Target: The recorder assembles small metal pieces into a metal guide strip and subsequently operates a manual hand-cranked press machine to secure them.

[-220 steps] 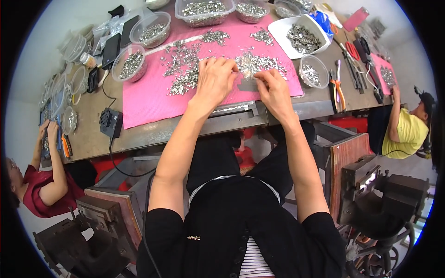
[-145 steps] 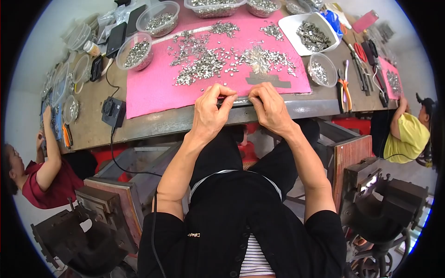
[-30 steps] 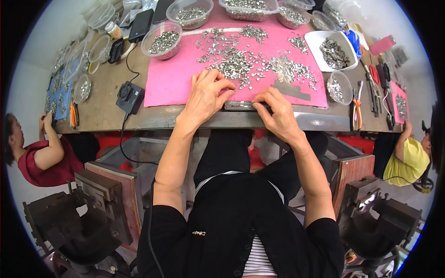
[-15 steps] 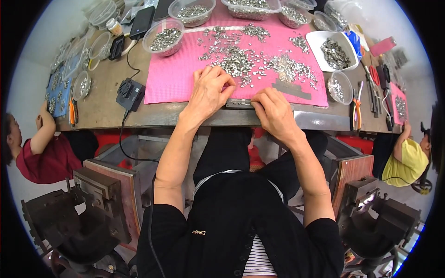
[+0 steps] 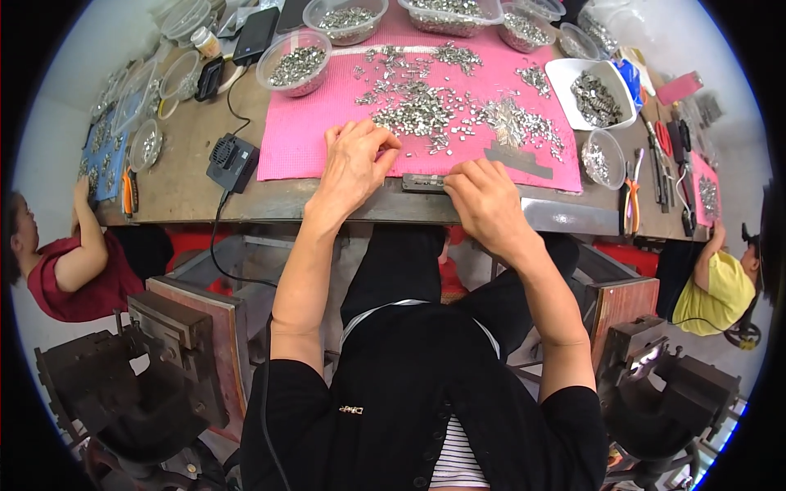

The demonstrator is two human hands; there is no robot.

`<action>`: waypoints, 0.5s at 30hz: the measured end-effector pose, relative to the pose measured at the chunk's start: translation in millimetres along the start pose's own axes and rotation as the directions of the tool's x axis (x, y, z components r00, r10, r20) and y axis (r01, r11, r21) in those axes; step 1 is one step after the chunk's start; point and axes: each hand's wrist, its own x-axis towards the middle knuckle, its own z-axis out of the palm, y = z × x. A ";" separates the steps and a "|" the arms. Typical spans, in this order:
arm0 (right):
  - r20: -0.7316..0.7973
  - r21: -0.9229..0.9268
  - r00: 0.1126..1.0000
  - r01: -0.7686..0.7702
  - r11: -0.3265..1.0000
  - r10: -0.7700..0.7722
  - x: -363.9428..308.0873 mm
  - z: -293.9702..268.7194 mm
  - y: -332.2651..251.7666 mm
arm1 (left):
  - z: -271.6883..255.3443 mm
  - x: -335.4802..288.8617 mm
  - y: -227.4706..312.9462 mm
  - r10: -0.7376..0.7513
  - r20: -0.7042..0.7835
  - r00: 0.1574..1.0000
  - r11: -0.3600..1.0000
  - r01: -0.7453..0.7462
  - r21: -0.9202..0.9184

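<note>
A small dark metal bar with slots or holes (image 5: 422,183) lies along the front edge of the bench. My right hand (image 5: 489,199) is closed over the bar's right end, fingers bent down onto it. To the left of the bar, above the pink mat (image 5: 295,143), my left hand (image 5: 354,166) has its thumb and fingers drawn together; anything between the fingertips is hidden or too small to name. Just beyond both hands is a spread heap of small shiny metal pieces (image 5: 422,110). Thin pin-like metal pieces (image 5: 502,123) lie beside it on the right.
Plastic tubs of metal parts (image 5: 295,67) and a white tray (image 5: 555,78) ring the mat. A flat grey strip (image 5: 520,162) lies at its right. Orange-handled pliers (image 5: 630,200) and a black corded device (image 5: 232,162) flank it. Other people sit at both sides.
My left hand has shifted a little left, away from the bar, so more of the bar's left end shows. My right hand stays at the bar's right end.
</note>
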 end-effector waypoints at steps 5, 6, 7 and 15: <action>-0.048 0.143 0.994 -0.094 0.985 0.101 22.8 17.7 24.6 | 0.4 -0.2 2.5 0.014 0.022 1.000 0.999 -0.015 0.044; -0.028 0.126 0.996 -0.076 0.989 0.080 28.7 23.4 27.7 | 2.0 -1.1 2.9 0.020 -0.003 1.000 0.998 -0.020 0.064; -0.030 0.126 0.996 -0.075 0.989 0.079 31.3 28.9 30.0 | 3.4 -1.4 3.4 0.027 -0.027 0.999 0.996 -0.025 0.084; 0.075 0.190 0.972 -0.235 0.953 0.225 35.5 34.0 32.8 | 6.7 -1.8 11.6 0.038 -0.063 0.997 0.998 -0.041 -0.055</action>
